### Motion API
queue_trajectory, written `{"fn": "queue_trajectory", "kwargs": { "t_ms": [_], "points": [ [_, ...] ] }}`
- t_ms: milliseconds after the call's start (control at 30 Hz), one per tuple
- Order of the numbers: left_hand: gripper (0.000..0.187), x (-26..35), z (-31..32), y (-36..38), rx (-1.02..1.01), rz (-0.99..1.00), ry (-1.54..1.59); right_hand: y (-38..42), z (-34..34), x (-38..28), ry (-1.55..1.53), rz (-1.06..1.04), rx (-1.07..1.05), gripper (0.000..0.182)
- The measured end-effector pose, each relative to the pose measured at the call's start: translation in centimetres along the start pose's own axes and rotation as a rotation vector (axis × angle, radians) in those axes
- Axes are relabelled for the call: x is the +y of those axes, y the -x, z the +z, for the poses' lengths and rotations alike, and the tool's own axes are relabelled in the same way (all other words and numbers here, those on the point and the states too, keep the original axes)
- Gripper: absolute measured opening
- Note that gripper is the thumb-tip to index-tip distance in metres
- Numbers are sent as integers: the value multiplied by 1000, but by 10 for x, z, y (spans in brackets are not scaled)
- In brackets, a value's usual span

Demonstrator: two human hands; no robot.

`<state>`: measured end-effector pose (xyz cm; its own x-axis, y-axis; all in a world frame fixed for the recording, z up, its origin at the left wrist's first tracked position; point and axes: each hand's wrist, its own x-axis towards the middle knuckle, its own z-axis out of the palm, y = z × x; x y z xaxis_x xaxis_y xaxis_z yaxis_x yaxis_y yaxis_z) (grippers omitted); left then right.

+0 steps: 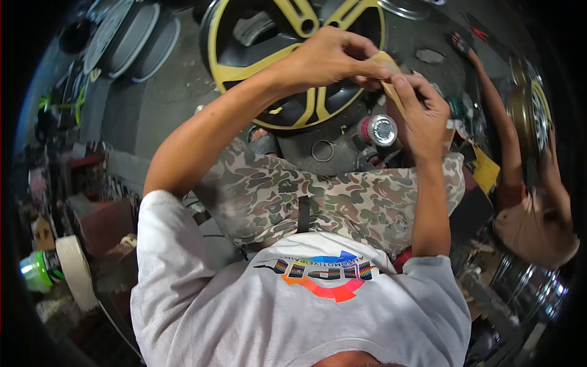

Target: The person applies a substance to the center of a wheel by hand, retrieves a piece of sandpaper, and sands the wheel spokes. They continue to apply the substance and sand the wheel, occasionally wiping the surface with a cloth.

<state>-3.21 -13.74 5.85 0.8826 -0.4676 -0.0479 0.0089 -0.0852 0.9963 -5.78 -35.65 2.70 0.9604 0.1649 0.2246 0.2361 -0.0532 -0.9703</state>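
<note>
My left hand point(336, 58) is closed, its thumb and fingers pinching one end of a tan paper-like strip point(391, 85), possibly masking tape. My right hand point(425, 113) pinches the same strip lower down, close beside the left. Both hands are raised over the right edge of a large black wheel rim point(269, 70) with yellow spoke faces and a yellow lip. The rim lies in front of my feet, partly hidden behind my left forearm. Below my hands stands a can point(383, 130) with a silvery top and red side.
A thin ring point(323, 150) lies on the floor between my feet. Several grey rims point(131, 43) lean at the upper left. On the right another person point(535, 226) reaches toward a gold-toned wheel point(523, 113). A white roll point(76, 272) and a green-capped bottle point(40, 269) are at the left.
</note>
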Motion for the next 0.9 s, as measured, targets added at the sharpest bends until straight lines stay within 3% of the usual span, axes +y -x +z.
{"fn": "queue_trajectory", "kwargs": {
  "t_ms": [33, 167, 333, 433, 500, 567, 633, 700, 833, 900],
  "points": [
    [26, 1, 1, 0, 9, 16, 65, 1, -2, -6, -49, 156, -19, 18],
    [23, 12, 2, 8, 14, -1, 124, 4, -8, -5, -194, 292, -146, 15],
    [25, 6, -1, 6, -22, 66, 54, 6, -7, -4, -254, 324, -163, 15],
    [27, -1, -4, 6, 26, 86, 11, 7, 0, -7, -106, 355, -154, 18],
    [28, -6, -7, 6, 82, 51, -23, 11, 22, -11, -72, 23, 68, 28],
    [27, -10, -10, 4, 125, -28, 15, 11, 12, 1, 79, -101, 39, 35],
    [27, -15, -12, 4, 126, -36, 21, 11, 8, -6, 515, -329, -135, 35],
    [27, -18, -13, 5, 74, -131, -4, 12, 14, -5, 538, -325, -138, 30],
    [28, -17, -19, 6, 84, -132, 55, 11, 18, 2, 520, -367, -103, 16],
    [45, -15, -35, 7, 261, 92, -139, 9, 19, 10, 515, -298, -123, 17]
  ]
}}
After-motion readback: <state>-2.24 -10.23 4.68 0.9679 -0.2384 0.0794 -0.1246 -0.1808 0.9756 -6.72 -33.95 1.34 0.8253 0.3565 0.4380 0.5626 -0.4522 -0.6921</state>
